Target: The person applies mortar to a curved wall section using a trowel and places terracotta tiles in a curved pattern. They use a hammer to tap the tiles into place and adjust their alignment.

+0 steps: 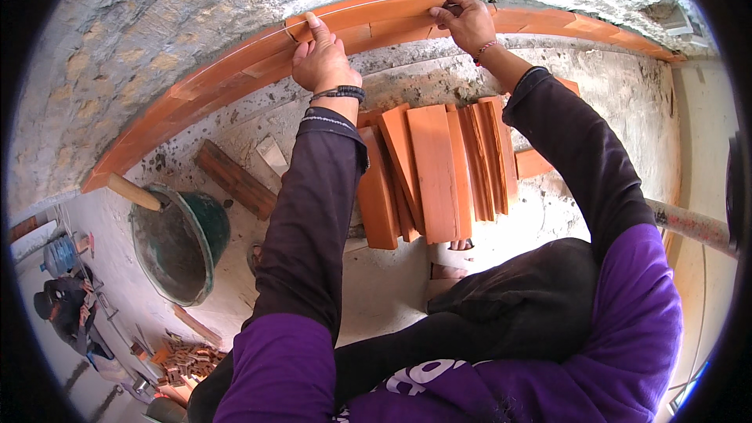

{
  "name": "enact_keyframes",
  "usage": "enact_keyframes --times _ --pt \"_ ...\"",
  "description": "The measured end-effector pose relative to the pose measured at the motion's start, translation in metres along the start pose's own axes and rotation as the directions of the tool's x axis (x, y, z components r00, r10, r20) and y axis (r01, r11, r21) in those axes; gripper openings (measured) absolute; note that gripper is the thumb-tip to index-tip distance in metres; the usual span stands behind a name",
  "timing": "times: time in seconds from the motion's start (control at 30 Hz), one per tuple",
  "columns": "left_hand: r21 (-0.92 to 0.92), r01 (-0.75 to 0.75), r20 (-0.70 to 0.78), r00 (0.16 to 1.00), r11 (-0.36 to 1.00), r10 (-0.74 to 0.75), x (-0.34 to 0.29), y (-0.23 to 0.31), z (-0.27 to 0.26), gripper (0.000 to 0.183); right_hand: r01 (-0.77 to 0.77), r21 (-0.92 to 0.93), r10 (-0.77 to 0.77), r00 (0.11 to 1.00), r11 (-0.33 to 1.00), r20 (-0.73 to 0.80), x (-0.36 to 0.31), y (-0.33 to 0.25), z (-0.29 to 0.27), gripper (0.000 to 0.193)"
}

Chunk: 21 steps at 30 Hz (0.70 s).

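A thin orange brick [368, 9] lies on top of a low course of similar bricks [211, 78] along the rough wall. My left hand [323, 63] grips its left end, thumb on the upper edge and fingers curled against the front face. At the right end, my right hand [468, 25] pinches the same brick between thumb and fingers. A taut white string [266, 36] runs along the top of the course, close to both hands. Below my hands, several loose bricks [432, 172] stand on edge in a leaning row.
A dark green bucket [205, 223] with a wooden handle [135, 192] against its rim stands at the left. Wooden-looking pieces [235, 178] lie beside it. A pile of broken bricks [188, 364] and another person [69, 313] are at the lower left. A pipe [689, 225] juts in at the right.
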<state>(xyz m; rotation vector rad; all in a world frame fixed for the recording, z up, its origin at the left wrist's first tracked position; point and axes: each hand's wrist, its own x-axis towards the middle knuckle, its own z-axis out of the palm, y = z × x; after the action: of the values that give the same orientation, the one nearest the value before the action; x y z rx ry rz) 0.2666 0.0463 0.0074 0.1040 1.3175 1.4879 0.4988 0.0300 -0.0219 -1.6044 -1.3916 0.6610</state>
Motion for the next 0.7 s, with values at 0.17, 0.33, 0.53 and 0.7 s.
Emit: enact_keyframes --times 0.17,0.33,0.53,0.7 --pt "-0.015 -0.022 0.041 0.999 1.000 0.022 -0.0003 -0.0040 -0.0023 0.070 0.005 -0.079 -0.004 1.000 0.997 0.023 0.0045 0.0042 -0.0011 0.025" --pt "-0.006 -0.010 0.026 1.000 1.000 0.010 -0.0016 -0.0006 -0.0020 0.069 0.016 -0.077 -0.015 1.000 0.997 0.008 0.0037 0.0045 0.0013 0.026" --pt "-0.005 -0.021 0.050 0.999 1.000 0.021 -0.0012 -0.0019 -0.0021 0.072 0.010 -0.084 -0.007 0.999 0.996 0.034 0.0054 0.0035 -0.0011 0.024" --pt "-0.002 -0.036 0.046 0.998 0.999 0.036 -0.0046 -0.0024 -0.0015 0.076 0.022 -0.046 -0.020 0.999 0.999 0.049 0.0069 0.0033 -0.0021 0.023"
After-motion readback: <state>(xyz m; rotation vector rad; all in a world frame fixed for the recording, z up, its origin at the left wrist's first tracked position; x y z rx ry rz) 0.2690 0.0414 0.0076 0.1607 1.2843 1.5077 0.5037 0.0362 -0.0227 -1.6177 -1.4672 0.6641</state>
